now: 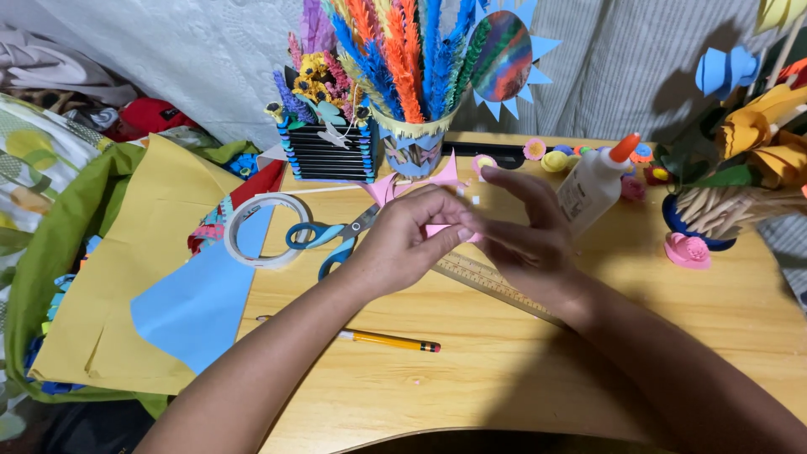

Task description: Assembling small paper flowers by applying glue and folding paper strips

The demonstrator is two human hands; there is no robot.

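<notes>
seen from above, a person's two hands meet over a wooden bench [471,370]. the left hand [412,240] is curled nearly closed, its fingertips pinching a small pink paper piece [443,230] at mid-bench. the right hand [525,235] is half open, fingers stretched flat against the same piece. this looks like a folding or rolling step on the paper; judging by that, the next move calls for a steady pinch and small finger turns. blue-handled scissors [332,240], a tape roll [261,229], a wooden ruler [492,282], a pencil [387,340] and a glue bottle [593,185] lie close around.
</notes>
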